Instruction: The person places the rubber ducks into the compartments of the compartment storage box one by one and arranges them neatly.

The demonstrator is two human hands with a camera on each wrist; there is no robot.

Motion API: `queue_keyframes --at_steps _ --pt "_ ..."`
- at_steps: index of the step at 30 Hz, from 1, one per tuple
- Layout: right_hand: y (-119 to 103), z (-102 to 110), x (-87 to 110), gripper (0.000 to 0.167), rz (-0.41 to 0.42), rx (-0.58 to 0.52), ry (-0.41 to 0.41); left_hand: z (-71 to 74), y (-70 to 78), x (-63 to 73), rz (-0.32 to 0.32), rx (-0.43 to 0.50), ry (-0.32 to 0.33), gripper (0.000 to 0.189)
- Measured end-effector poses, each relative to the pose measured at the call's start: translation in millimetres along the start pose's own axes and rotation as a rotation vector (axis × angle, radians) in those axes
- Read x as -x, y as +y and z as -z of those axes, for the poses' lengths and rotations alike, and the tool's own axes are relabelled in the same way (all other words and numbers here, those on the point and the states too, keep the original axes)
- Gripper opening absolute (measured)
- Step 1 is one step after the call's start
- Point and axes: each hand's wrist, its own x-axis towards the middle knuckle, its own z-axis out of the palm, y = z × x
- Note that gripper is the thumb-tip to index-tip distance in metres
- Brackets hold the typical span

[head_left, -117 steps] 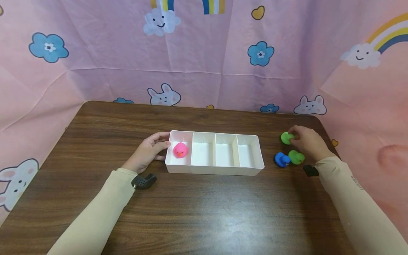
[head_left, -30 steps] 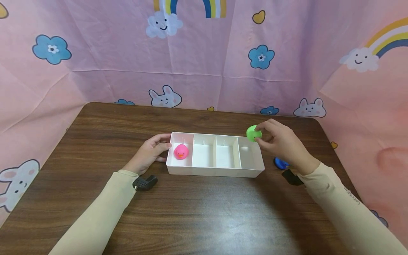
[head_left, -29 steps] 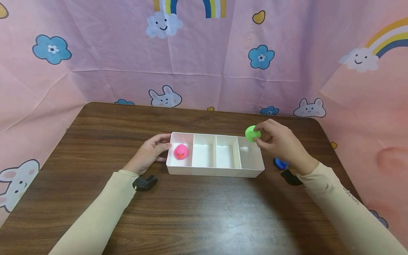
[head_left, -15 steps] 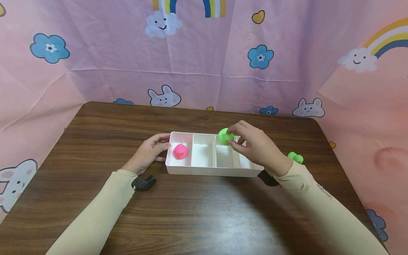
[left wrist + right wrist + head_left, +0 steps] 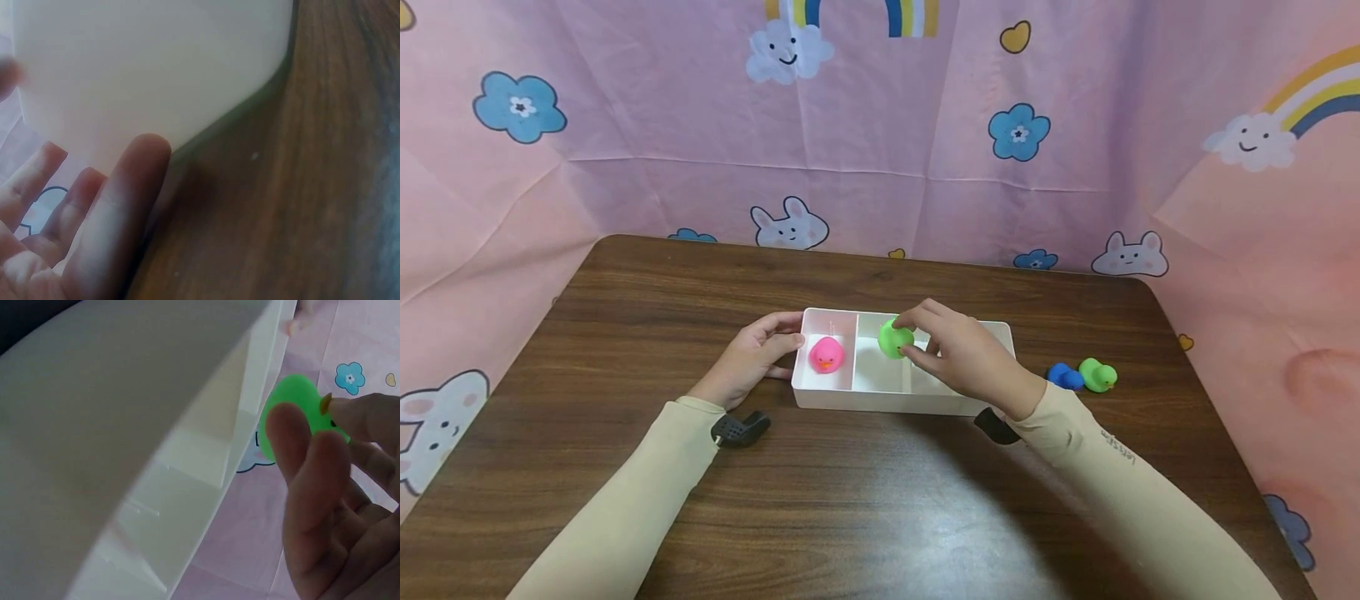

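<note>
A white divided box (image 5: 887, 402) stands on the table, with a pink rubber duck (image 5: 826, 356) in its leftmost compartment. My left hand (image 5: 748, 358) rests its fingertips against the box's left end; in the left wrist view the fingers (image 5: 128, 200) lie along that white end wall. My right hand (image 5: 966, 354) pinches a green rubber duck (image 5: 892, 340) between thumb and fingers, over the second compartment from the left. The right wrist view shows this duck (image 5: 294, 387) with its orange beak near the fingertips. My right hand hides much of the two right-hand compartments.
Right of the box, a blue rubber duck (image 5: 1064, 377) and another green rubber duck (image 5: 1098, 376) sit side by side on the brown wooden table (image 5: 820, 500). A pink patterned cloth (image 5: 880, 208) hangs behind the table and along both sides.
My right hand has picked up the green duck from the table's right side and carried it left, over the box's right compartments to the second from left. My left hand stays at the box.
</note>
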Motion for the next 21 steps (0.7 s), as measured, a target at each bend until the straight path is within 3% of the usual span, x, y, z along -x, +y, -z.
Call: queue_keyframes --at_steps 4,10,21 --pt "-2 -5 -3.2 0.037 -0.006 0.041 -0.031 0.6 -0.6 -0.2 -0.002 0.002 -0.009 0.056" --pt "-3 -13 -7.3 0.025 -0.028 0.078 -0.085 0.0 0.5 0.6 0.0 0.006 -0.008 0.057" --pt "2 -27 -15.8 0.023 -0.004 0.109 -0.123 -1.0 -1.2 1.3 -0.015 0.012 0.002 0.056"
